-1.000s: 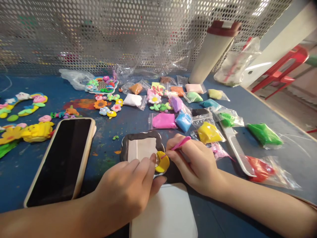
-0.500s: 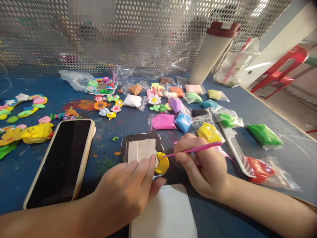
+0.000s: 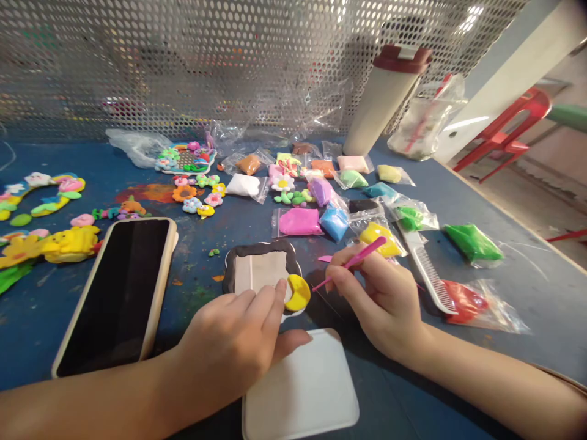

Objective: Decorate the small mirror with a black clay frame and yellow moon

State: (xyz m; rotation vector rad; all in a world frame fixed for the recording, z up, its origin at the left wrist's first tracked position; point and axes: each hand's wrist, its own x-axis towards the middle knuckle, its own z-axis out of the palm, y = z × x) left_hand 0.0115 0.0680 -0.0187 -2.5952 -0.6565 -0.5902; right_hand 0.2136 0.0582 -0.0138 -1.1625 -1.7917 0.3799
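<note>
A small scalloped frame [image 3: 230, 261] lies before me, with dark clay along its white edge and a pale, mirror-like panel inside. A yellow clay crescent [image 3: 301, 294] sits on its lower right corner. The fingers of my left hand [image 3: 233, 336] rest stretched over the frame's lower part, index fingertip beside the crescent, thumb apart below; they hide the lower left corner. My right hand [image 3: 380, 299] pinches a thin pink modelling tool [image 3: 362, 253], its fine tip just right of the crescent and apart from it. Under the left thumb lies a white rounded rectangular lid-like piece [image 3: 305, 391].
A phone [image 3: 117, 293] lies left, near clay figures [image 3: 68, 244]. Bagged coloured clay [image 3: 300, 221] spreads behind the frame. A white comb [image 3: 431, 275] and red clay bag [image 3: 468, 302] lie right. A tumbler [image 3: 387, 101] stands by the perforated metal screen [image 3: 183, 67].
My right hand has drawn the tool tip off the crescent, and the tool now points more steeply upward. The left thumb has moved slightly away from the frame's edge. The view has shifted a little.
</note>
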